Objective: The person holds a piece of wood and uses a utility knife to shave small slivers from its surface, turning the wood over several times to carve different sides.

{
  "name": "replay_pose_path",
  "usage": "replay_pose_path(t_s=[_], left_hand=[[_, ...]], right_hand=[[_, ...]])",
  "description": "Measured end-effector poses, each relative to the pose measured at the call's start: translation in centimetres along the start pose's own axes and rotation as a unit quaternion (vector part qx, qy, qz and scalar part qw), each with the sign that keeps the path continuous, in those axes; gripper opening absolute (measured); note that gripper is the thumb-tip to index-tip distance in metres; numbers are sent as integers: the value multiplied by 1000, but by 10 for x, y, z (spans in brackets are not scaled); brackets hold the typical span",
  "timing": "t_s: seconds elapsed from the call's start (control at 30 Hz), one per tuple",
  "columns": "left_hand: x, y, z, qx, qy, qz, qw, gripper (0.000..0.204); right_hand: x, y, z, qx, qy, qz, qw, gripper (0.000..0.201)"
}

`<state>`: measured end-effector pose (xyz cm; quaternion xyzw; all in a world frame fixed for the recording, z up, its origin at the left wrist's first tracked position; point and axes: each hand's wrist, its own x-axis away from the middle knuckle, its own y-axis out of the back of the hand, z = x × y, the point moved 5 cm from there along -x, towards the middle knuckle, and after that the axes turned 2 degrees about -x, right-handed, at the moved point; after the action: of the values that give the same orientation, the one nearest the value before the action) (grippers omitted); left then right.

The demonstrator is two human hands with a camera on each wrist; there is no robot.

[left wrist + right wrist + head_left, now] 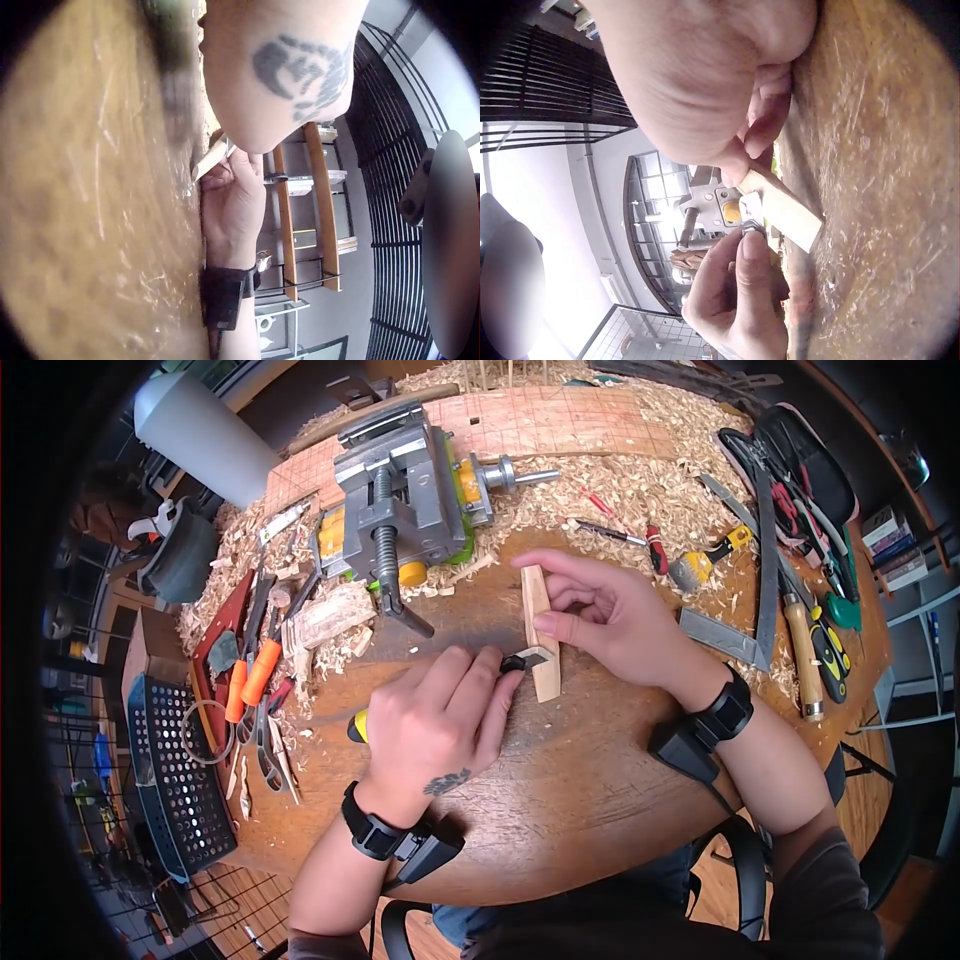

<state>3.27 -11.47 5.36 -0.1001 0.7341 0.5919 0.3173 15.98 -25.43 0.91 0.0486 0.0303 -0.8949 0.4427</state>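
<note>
Left hand (pixel 432 712) is gripping a knife (pixel 513 663), blade (pixel 541 656) touching the wooden strip (pixel 535 598) right hand (pixel 615 615) is pinching.

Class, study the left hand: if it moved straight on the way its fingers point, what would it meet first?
Most likely the wooden strip in the right hand; the blade held by the left hand appears to touch it, though depth is hard to judge.

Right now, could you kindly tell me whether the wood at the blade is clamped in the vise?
No, the right hand pinches the wood, which is apart from the vise.
</note>
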Motion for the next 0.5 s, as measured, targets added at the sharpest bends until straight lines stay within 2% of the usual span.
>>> replay_pose_path(t_s=[0.13, 0.5], left_hand=[[3, -2, 1, 9, 16, 4, 1000, 22], [3, -1, -3, 16, -6, 34, 999, 22]], right_hand=[[0, 0, -2, -6, 1, 4, 1000, 57], [-1, 2, 2, -32, 3, 10, 999, 58]])
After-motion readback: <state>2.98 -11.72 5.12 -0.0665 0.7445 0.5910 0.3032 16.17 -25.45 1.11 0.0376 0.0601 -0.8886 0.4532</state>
